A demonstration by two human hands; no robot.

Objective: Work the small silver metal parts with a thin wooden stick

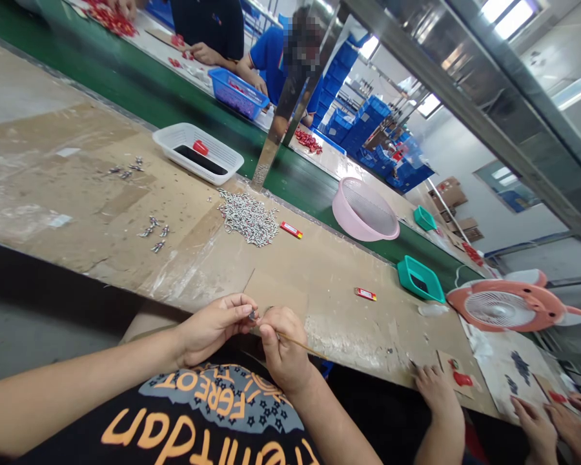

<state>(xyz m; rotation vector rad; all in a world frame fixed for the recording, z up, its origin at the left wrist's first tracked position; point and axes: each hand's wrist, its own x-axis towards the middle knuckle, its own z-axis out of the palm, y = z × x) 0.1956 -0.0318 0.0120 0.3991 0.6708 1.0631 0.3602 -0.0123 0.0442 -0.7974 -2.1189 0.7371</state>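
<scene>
My left hand (217,326) pinches a small dark metallic part (252,316) between thumb and fingertips, just over the table's front edge. Right beside it, my right hand (285,345) is closed around a thin yellowish-brown stick (303,346), whose near tip meets the small part. The part's exact shape is mostly covered by my fingers. A heap of small silvery pieces (250,218) lies on the table beyond my hands. To the left are two loose groups of small dark-and-silver figures (157,234).
Beyond the heap, a white basket (198,152) holds a red piece; a pink basket (365,210) stands on the green belt (290,174). A metal post (271,155) rises behind the heap. At right are a teal tray (420,279), an orange fan (508,305) and other people's hands (438,391).
</scene>
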